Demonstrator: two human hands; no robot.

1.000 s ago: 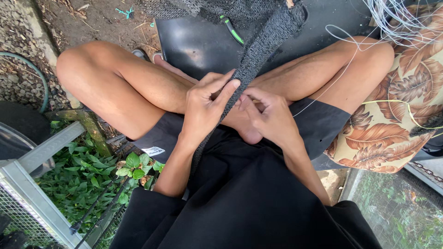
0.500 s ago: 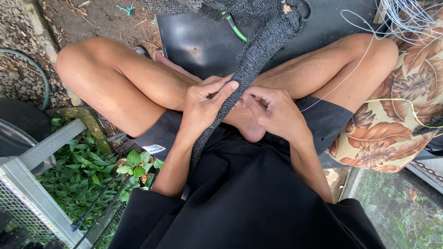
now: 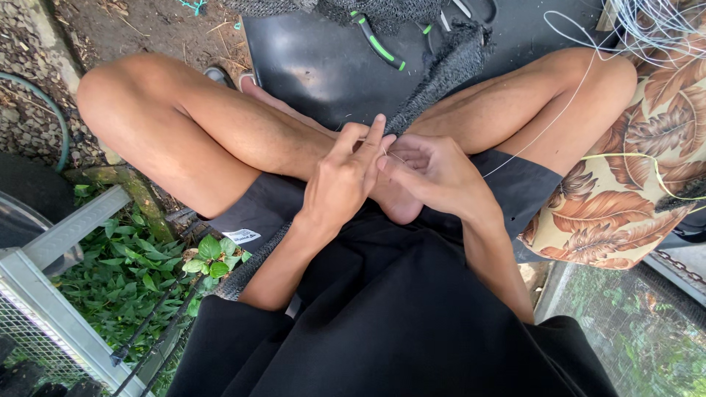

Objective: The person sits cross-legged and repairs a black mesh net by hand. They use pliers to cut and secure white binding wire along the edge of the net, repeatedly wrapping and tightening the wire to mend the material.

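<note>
We see 1 black mat (image 3: 316,66) spread on the ground under 2 crossed bare legs, and 1 leaf-patterned cushion (image 3: 625,198) beside the knee on the right side of the view. 1 long strip of dark netting (image 3: 434,88) runs from the top of the mat down between the legs to our 2 hands. 1 bundle of pale line (image 3: 654,22) lies on the cushion's top corner, and 1 thin strand (image 3: 559,117) leads from it across the thigh to the hands. 1 pair of green-handled pliers (image 3: 379,45) rests on the mat near the netting's upper end. Both forearms reach forward from the lap and meet above the ankles. The left hand (image 3: 342,180) is held half open, fingers stretched forward and together, thumb and forefinger tips pinching the netting's edge. The right hand (image 3: 434,173) is curled loosely, palm turned toward the left, its fingertips touching the left hand's and nipping the thin strand where it reaches the netting.
</note>
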